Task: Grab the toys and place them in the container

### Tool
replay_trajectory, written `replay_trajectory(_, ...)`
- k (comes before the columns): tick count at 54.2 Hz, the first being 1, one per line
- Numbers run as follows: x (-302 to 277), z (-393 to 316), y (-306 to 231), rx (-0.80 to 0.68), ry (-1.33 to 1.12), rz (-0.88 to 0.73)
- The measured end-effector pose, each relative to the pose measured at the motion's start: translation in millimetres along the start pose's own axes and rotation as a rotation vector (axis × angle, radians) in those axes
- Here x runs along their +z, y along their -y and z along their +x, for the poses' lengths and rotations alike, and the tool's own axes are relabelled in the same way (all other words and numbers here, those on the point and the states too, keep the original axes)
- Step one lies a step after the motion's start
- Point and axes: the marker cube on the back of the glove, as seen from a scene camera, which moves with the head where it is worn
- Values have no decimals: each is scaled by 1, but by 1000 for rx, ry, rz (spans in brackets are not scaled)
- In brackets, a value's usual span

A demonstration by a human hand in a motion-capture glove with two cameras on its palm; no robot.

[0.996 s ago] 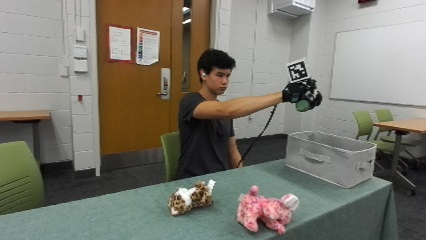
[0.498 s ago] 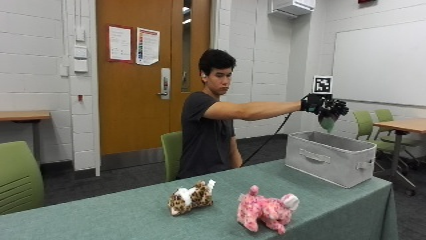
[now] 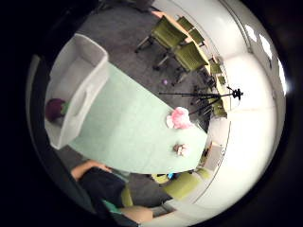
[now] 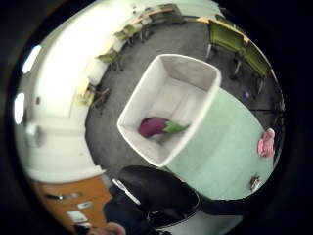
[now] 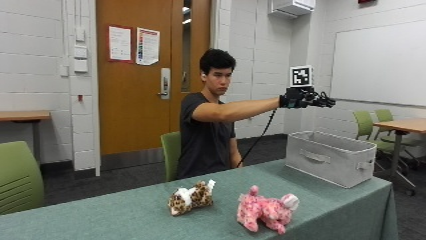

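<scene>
the person sits behind the green table with the arm stretched straight out at shoulder height, and the gloved right hand hangs in the air above the grey fabric container, well clear of its rim. the fingers are spread and straight, pointing away from the body, with nothing between them. the container stands at the far end of the table, near the edge, handle cut-out on its side facing the room. from the thumb side palm view one can look down into it: a purple eggplant toy with a green stalk lies on the bottom, toward one wall. the little finger side palm view shows that toy only partly, behind the container's wall. two toys sit on the tabletop, well apart from the container: a pink plush animal near the front edge, and just beside it a spotted leopard plush, the two close but not touching. the person's other arm is down behind the table, and its hand cannot be made out.
</scene>
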Motion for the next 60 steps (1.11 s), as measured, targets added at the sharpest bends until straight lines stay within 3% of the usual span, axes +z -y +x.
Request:
replay_trajectory(5, -6, 29, -20, -30, 36, 1)
replay_trajectory(10, -6, 80, -37, 114, -52, 4)
replay_trajectory(33, 13, 266, -157, 325, -100, 4)
replay_trajectory(47, 67, 353, -231, 428, -19, 18)
replay_trajectory(60, 142, 397, -271, 541, 30, -93)
